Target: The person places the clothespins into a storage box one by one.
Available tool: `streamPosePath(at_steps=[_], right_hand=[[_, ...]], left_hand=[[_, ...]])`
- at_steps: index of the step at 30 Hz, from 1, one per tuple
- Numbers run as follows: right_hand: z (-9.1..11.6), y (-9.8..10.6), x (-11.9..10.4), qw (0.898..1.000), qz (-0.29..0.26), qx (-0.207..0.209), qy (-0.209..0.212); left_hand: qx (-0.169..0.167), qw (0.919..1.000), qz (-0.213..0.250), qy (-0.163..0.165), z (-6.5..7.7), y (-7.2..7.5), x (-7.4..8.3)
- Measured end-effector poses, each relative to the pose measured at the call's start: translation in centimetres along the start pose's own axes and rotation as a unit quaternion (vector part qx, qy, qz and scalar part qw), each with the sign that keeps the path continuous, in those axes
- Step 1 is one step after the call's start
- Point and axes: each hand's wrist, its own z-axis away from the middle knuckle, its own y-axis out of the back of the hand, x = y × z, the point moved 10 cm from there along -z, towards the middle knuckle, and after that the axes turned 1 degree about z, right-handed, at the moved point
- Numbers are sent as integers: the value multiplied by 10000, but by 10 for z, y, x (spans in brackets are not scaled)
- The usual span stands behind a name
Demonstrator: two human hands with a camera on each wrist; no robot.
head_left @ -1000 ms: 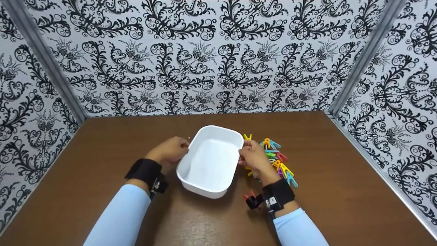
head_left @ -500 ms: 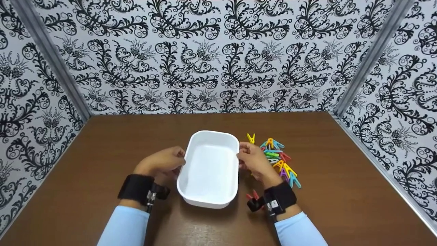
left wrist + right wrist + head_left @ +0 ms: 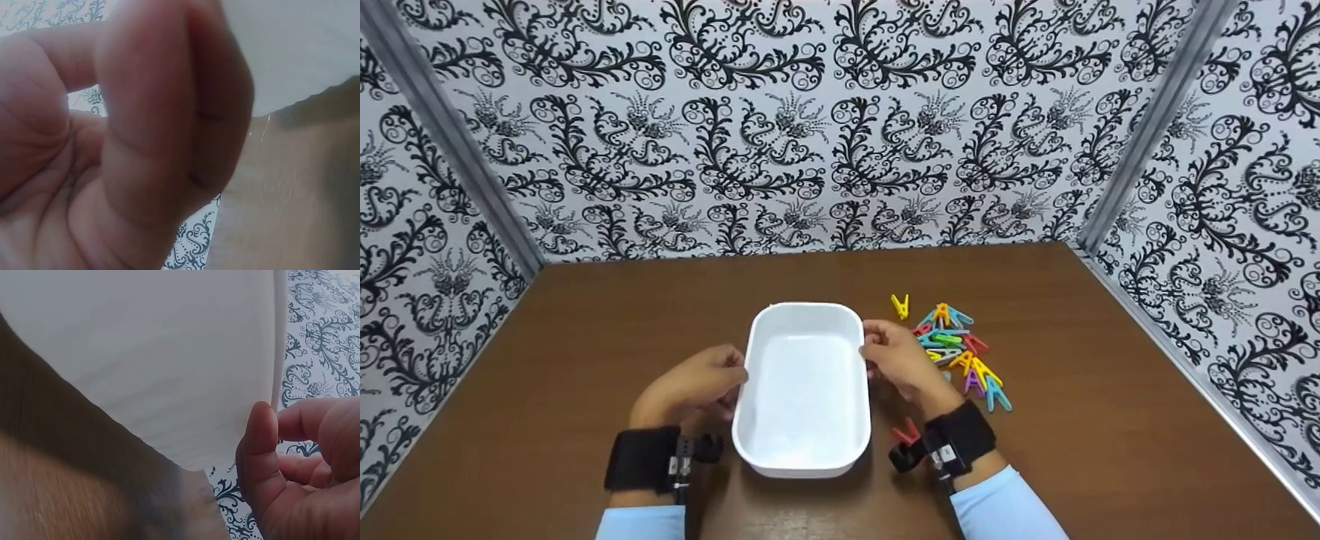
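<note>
A white rectangular plastic tub [image 3: 802,457] with rounded corners stands in the middle of the head view, its inside bare. My left hand [image 3: 694,384] pinches its left rim, thumb on top and fingers curled beneath. On the opposite rim, my right hand [image 3: 901,361] does the same. In the right wrist view, the fingers [image 3: 262,439] press the outer wall of the tub [image 3: 169,354] just under the lip. Curled fingers [image 3: 149,95] fill the left wrist view, with the tub's wall [image 3: 292,50] behind them.
Several coloured clothespins [image 3: 949,340] lie heaped right of my right hand. A yellow clothespin [image 3: 901,306] sits apart behind them, and a red clothespin [image 3: 907,430] lies by the right wrist strap. Patterned walls [image 3: 810,150] enclose the brown table [image 3: 1110,390].
Both hands have drawn the tub nearer and slightly left. It has turned from a slant to nearly straight. More of the clothespins now show beside the right hand.
</note>
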Motion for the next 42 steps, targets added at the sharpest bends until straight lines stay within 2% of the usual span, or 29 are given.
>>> streamPosePath(at_steps=[9,16,20,23,25,26,30,33,36,38,42], right_hand=[[1,5,5,9996,201,34,-172],[4,9,2,9989,245,-49,-397],[13,22,-18,9982,524,-12,-291],[26,38,-42,9939,1097,106,88],[36,47,-54,9836,1773,197,285],[41,51,-59,9748,2187,244,367],[58,51,-64,9242,3774,191,558],[65,42,-55,8926,4476,-87,529],[69,35,-37,8733,4849,-404,230],[70,31,-25,8656,4977,-555,-9],[69,21,-12,8479,5251,-724,-107]], left_hand=[[63,10000,-6,1,3,-6,0],[159,9997,-168,84,3,-3,0],[297,9990,-229,246,6,0,-2],[516,9979,-198,346,9,2,-5],[673,9970,-197,330,10,4,-4],[737,9967,-183,304,10,4,-3],[848,9963,-113,113,8,3,0],[867,9962,-98,54,8,2,0],[893,9959,-154,37,9,3,0],[897,9959,-131,32,10,3,1],[906,9958,-37,87,11,4,-2]])
